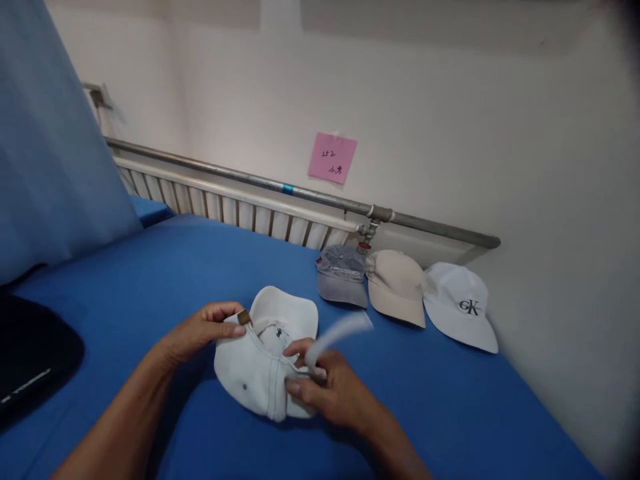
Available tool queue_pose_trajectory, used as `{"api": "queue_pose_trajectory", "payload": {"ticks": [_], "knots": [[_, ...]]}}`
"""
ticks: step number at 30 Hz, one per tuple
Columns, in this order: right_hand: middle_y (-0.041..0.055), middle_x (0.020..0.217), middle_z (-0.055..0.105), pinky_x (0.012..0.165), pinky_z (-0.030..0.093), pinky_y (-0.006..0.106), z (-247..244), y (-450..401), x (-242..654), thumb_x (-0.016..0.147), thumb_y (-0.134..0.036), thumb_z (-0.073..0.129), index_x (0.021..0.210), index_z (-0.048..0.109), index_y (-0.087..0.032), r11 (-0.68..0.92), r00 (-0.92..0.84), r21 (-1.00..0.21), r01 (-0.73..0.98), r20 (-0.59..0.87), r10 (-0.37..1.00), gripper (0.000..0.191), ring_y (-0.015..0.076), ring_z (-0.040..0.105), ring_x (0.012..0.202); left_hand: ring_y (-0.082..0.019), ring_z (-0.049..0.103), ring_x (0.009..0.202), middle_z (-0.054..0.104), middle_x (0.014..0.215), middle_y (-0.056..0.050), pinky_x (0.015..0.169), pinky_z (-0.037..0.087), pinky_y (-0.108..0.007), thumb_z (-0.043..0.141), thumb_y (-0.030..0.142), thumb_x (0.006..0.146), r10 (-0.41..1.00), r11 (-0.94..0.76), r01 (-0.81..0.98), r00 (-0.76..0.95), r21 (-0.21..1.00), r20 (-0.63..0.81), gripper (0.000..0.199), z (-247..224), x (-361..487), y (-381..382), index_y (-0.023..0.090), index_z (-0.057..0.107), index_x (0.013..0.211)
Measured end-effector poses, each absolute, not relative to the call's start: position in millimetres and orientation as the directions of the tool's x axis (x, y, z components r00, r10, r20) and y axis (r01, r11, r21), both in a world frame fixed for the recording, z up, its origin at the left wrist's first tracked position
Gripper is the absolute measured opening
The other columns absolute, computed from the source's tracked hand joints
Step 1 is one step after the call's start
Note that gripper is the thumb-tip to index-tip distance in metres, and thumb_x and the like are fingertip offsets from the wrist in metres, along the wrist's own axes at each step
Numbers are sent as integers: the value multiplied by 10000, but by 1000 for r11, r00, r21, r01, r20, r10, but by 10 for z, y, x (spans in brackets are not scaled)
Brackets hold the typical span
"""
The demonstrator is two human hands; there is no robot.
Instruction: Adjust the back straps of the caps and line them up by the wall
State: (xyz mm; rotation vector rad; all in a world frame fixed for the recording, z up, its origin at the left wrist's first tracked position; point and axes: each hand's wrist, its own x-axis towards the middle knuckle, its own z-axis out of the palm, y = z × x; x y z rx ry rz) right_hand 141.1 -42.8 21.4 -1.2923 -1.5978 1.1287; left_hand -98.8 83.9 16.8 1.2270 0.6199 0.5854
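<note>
A white baseball cap (245, 373) is held above the blue bed surface (210, 260), its back toward me and its brim pointing away. My left hand (210, 327) pinches the cap's rear edge beside a brown buckle (244, 317). With thumb and fingers my right hand (325, 383) grips the right side of the rear opening. A loose white strap (340, 333) curves up from near the right fingers, its end blurred. Inside the cap, dark embroidery stitching (280, 332) shows.
A grey cap (343, 277), a beige cap (396, 287) and a white cap with black letters (460, 303) lie in a row by the wall. Behind them run a metal pipe (225, 172) and a radiator (240, 210). A black bag-like item (37, 353) lies left, near a blue curtain (55, 147).
</note>
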Motion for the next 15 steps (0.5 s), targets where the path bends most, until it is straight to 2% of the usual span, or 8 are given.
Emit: {"api": "queue_pose_trajectory", "payload": {"ticks": [1, 3, 7, 11, 15], "knots": [[4, 813, 666, 595, 457, 247, 271, -423, 1416, 726, -327, 685, 1018, 662, -227, 12, -193, -980, 199, -28, 981, 309, 147, 583, 660, -107, 609, 594, 685, 688, 10, 588, 458, -212, 805, 294, 685, 696, 242, -75, 708, 967, -119, 188, 175, -989, 830, 163, 699, 767], [-5, 795, 645, 586, 425, 222, 343, -403, 1411, 731, -361, 680, 918, 671, -203, -52, -149, -996, 71, -62, 987, 245, 123, 548, 652, -119, 626, 621, 699, 721, -3, 610, 472, -225, 807, 313, 681, 662, 264, -60, 737, 963, -136, 219, 180, -965, 799, 162, 705, 803], [-11, 718, 621, 593, 405, 216, 405, -354, 1375, 746, -376, 688, 820, 659, -181, 12, 82, -1000, 3, 12, 997, 210, 114, 526, 645, -135, 638, 662, 709, 761, -14, 642, 481, -241, 804, 325, 684, 610, 301, -22, 773, 953, -175, 236, 187, -852, 707, 164, 699, 822], [10, 798, 657, 638, 453, 234, 512, -388, 1351, 744, -281, 662, 859, 657, -189, 75, 221, -997, 21, 78, 972, 147, 138, 586, 713, -140, 619, 688, 690, 773, -14, 665, 470, -250, 777, 289, 706, 593, 273, 26, 783, 962, -189, 195, 219, -711, 606, 160, 694, 825], [-2, 812, 655, 645, 481, 252, 647, -484, 1281, 775, -210, 603, 989, 681, -215, 60, 91, -985, 164, 76, 993, 228, 136, 608, 695, -161, 611, 761, 679, 832, -24, 736, 473, -274, 731, 268, 738, 499, 183, 88, 850, 979, -170, 144, 230, -597, 536, 159, 698, 826]]}}
